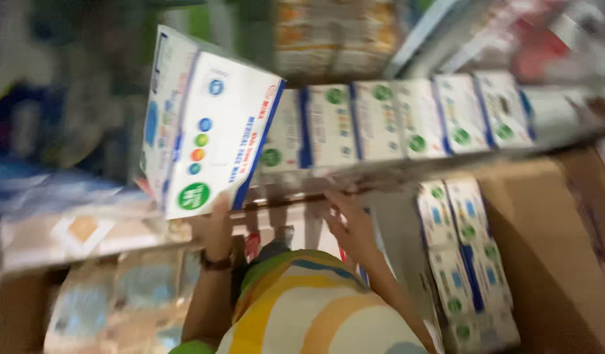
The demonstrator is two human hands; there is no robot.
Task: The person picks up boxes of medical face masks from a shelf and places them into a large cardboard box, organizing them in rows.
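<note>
Left hand (214, 226) lifts white box (207, 124); right hand (351, 223) touches shelf (394, 172)

I see little free room: a row of white boxes (407, 121) fills the shelf (446, 160) edge to edge, and the raised white box (207, 124) in my left hand (214, 229) blocks the row's left end. My right hand (348, 226) sits in the narrow gap under the shelf edge. To the right, stacked boxes (466, 262) crowd the cardboard carton (551, 262), leaving open space along its right wall.
</note>
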